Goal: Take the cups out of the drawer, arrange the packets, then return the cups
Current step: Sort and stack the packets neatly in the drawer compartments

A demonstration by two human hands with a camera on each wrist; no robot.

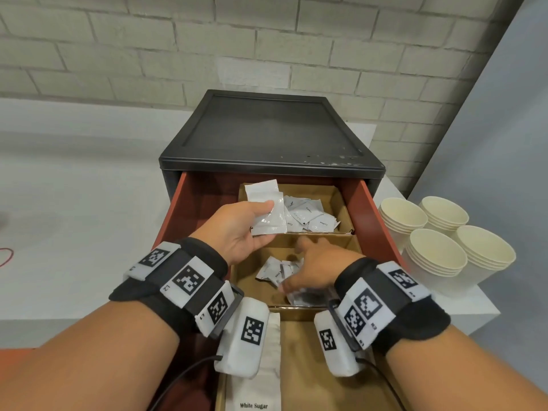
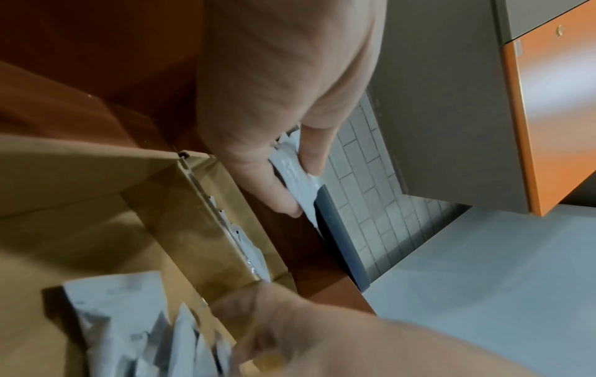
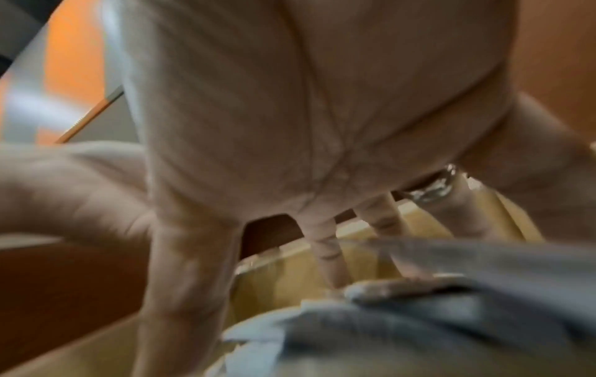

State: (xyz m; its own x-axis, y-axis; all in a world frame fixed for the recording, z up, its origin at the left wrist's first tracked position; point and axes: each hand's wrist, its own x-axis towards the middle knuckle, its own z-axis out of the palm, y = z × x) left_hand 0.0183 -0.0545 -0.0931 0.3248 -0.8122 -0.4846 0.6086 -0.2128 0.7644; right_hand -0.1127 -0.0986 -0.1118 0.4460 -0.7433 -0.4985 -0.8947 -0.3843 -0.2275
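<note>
Packets [image 1: 301, 216] lying loose in back cardboard compartment [image 1: 341, 203] of open red drawer [image 1: 372, 209], more in middle compartment. Gripping small stack of white packets [image 1: 265, 210] in left hand [image 1: 240, 229], thumb on top. Reaching right hand [image 1: 314, 268] fingers-spread onto middle pile [image 1: 274, 271]; grasp unclear, blurred. Paper cups [image 1: 439, 241] stacked outside on counter. Risking stack fanning out, slipping from loose pinch.

it looked like an office pantry or coffee corner: stacked paper cups [image 1: 444, 232] on a white counter [image 1: 74, 203], a drawer [image 1: 373, 215] of coffee sachets [image 1: 308, 218], a white brick wall [image 1: 178, 40].
</note>
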